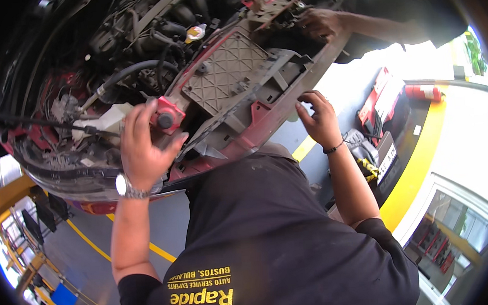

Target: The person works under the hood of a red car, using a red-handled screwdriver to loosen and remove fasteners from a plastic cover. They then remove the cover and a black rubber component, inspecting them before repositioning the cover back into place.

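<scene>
The head view comes from the left of two side-by-side fisheye cameras on the wearer's head, close to the opened car front [225, 70] and facing steeply down. It is wide (straight edges bow toward its dark rim), taking in the wearer's own shirt [292, 216] before the car front and floor [159, 222] beside it.

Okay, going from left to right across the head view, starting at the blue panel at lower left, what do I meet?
Blue rectangular panel → left hand → grid-ribbed rectangular panel → right hand → license plate → red fire extinguisher.
</scene>
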Demonstrator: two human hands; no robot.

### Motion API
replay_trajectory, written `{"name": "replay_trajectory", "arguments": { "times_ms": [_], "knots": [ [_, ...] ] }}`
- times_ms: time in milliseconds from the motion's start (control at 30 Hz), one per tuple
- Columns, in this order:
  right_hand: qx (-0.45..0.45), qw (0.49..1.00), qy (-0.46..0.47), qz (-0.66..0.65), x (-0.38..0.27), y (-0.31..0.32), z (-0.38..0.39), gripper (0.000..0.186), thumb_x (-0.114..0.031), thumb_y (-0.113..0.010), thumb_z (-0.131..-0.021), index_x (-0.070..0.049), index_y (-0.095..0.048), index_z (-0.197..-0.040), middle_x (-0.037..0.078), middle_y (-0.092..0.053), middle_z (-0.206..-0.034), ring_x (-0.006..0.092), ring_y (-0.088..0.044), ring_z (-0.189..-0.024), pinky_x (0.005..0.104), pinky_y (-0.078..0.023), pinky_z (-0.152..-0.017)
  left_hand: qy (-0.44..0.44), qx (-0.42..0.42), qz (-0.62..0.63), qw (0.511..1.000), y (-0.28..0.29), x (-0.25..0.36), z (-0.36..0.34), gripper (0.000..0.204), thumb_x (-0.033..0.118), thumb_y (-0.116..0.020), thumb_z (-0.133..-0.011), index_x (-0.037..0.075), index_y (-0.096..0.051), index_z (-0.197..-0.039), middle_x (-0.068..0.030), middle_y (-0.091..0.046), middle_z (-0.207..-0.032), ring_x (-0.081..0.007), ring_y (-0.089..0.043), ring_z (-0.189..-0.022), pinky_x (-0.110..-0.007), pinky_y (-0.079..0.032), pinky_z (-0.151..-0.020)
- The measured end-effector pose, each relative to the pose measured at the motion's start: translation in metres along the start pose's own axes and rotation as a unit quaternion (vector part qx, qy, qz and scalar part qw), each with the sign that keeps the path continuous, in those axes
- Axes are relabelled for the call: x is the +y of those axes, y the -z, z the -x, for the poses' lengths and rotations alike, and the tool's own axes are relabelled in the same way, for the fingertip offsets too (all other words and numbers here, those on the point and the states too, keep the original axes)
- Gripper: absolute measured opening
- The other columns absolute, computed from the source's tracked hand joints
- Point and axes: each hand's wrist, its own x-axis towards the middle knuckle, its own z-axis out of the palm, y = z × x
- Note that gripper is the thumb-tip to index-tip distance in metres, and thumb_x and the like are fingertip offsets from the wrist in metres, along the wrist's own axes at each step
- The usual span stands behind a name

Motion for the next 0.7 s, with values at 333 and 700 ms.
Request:
{"name": "replay_trajectory", "arguments": {
  "times_ms": [333,700],
  "knots": [
    [-0.132,0.949,0.252,0.135,-0.024,-0.074,0.009,0.057,-0.019,-0.065,-0.083,-0.009,-0.064,-0.139,0.017,-0.057,-0.140,0.0322,-0.052,-0.138,0.0522,-0.035,-0.121,0.105,-0.239,-0.018,0.965,-0.037,0.049,0.041,0.048,0.021,-0.075,-0.088,0.005,-0.062,-0.131,-0.0156,-0.069,-0.120,-0.0367,-0.066,-0.109,-0.045,-0.052,-0.094],
    [-0.236,0.918,0.313,0.063,-0.013,-0.069,-0.028,0.024,-0.007,-0.063,-0.076,-0.011,-0.073,-0.098,0.010,-0.061,-0.122,0.0336,-0.050,-0.128,0.0479,-0.045,-0.100,0.115,-0.188,-0.075,0.973,-0.051,0.022,0.050,0.023,0.005,-0.065,-0.083,0.011,-0.070,-0.104,-0.0111,-0.070,-0.093,-0.0354,-0.069,-0.087,-0.047,-0.056,-0.076]
  ]
}}
